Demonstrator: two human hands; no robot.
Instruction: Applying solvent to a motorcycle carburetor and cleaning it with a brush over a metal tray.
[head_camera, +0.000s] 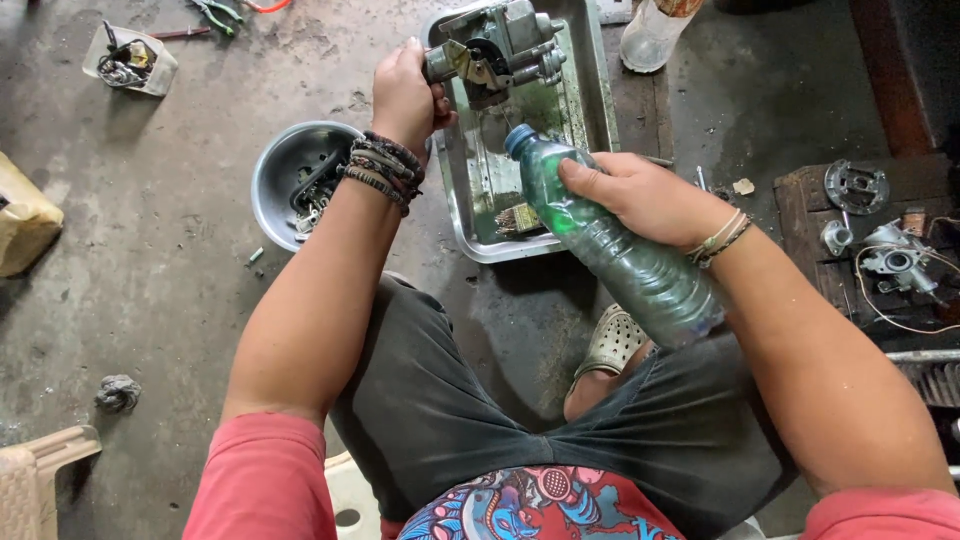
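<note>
My left hand (405, 95) grips a grey metal carburetor (495, 48) and holds it above a rectangular metal tray (590, 90) on the concrete floor. My right hand (640, 195) is wrapped around a clear plastic bottle (625, 250) of green liquid. The bottle is tilted, its blue-capped neck pointing up toward the carburetor. A small brush with bristles (517, 220) lies in the near end of the tray. Beaded bracelets circle my left wrist and thin bands my right.
A round metal bowl (280, 165) with dark parts sits left of the tray. A small clear container (130, 60) of bits and pliers (215, 12) lie far left. At right, a wooden block (800, 200) carries carburetor parts (895, 262). A yellow jug (22, 220) stands at the left edge.
</note>
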